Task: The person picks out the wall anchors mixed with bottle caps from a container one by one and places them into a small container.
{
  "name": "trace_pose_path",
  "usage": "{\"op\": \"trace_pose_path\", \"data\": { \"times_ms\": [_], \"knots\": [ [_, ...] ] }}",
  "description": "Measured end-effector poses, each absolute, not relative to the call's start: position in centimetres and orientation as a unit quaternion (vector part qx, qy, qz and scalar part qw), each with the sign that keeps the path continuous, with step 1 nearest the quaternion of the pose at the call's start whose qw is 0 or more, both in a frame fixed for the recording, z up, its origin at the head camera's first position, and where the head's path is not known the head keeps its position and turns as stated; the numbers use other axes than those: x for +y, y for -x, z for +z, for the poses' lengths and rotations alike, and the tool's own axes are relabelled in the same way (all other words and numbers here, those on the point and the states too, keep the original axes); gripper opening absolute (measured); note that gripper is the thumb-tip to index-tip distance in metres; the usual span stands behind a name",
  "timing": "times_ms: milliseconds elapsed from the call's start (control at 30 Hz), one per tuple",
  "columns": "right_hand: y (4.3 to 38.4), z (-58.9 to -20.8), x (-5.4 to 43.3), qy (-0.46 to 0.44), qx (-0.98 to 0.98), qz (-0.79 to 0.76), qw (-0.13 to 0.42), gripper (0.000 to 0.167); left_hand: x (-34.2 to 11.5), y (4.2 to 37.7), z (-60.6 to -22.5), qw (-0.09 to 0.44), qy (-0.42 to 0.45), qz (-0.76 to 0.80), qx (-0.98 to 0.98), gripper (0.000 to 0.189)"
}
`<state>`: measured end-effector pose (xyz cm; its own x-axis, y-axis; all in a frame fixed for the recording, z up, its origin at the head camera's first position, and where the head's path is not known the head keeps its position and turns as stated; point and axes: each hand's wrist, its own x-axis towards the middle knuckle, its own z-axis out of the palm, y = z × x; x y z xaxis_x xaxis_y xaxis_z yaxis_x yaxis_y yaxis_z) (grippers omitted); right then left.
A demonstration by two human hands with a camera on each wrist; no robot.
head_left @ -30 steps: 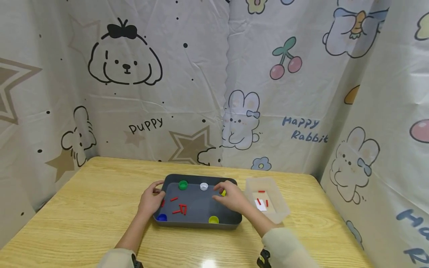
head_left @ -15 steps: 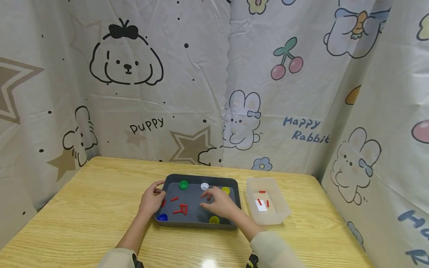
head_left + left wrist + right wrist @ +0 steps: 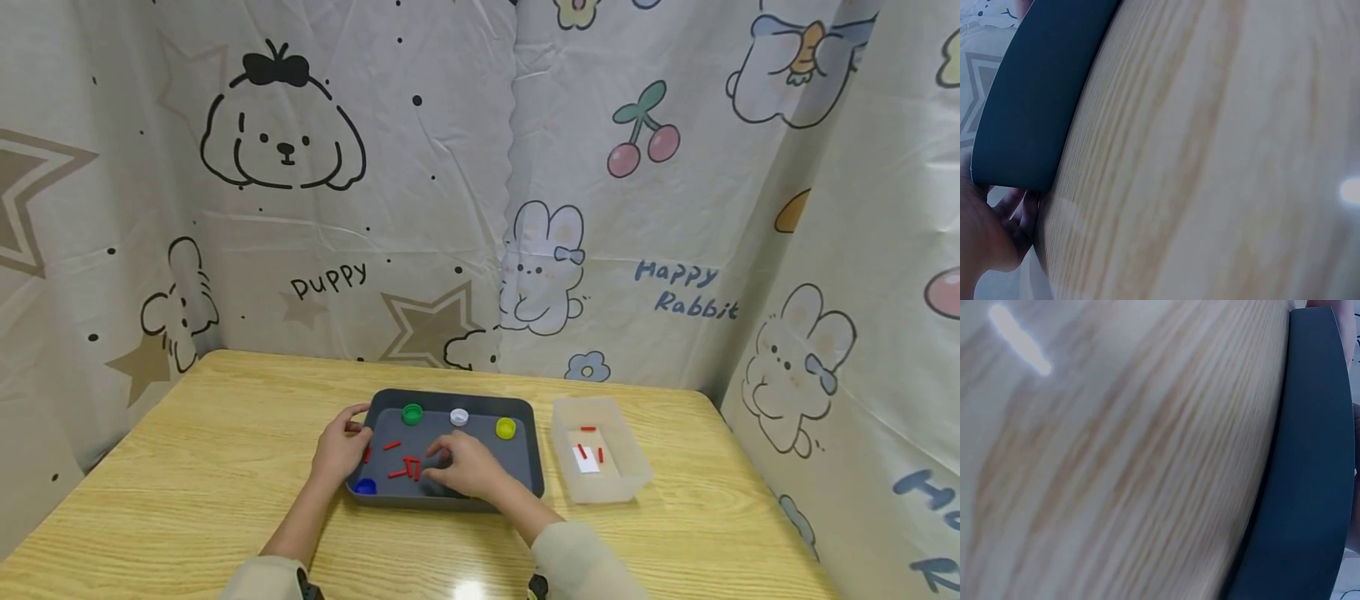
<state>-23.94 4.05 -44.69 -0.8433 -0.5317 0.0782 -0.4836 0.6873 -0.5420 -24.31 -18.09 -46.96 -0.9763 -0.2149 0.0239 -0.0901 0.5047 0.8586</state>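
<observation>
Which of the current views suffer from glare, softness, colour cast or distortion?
Head: evenly lit and mostly crisp, with one glare spot on the table at the bottom edge; left wrist: bluish cast, bright spot at the right edge, soft wood grain, the tray dark; right wrist: also bluish, glare streak upper left, the tray's side appearing bowed.

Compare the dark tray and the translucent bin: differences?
Color: the dark tray is dark gray, the translucent bin whitish and see-through.
Pose: the tray's long side runs left-right; the bin's runs front to back.
Contents: the tray has round caps; the bin has a white slip.
Contact: the left hand holds the tray; neither hand touches the bin.
Shared: both contain red sticks.
</observation>
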Motion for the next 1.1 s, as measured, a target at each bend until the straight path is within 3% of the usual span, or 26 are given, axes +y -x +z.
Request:
{"op": "trace_pose_path", "data": {
  "times_ms": [1100],
  "knots": [
    [24.5, -45.7, 2.7, 0.263, 0.925, -0.268, 0.055, 0.026, -18.2, 24.7, -47.4, 0.067, -0.089, -0.493, -0.863, 0.045]
  ]
}}
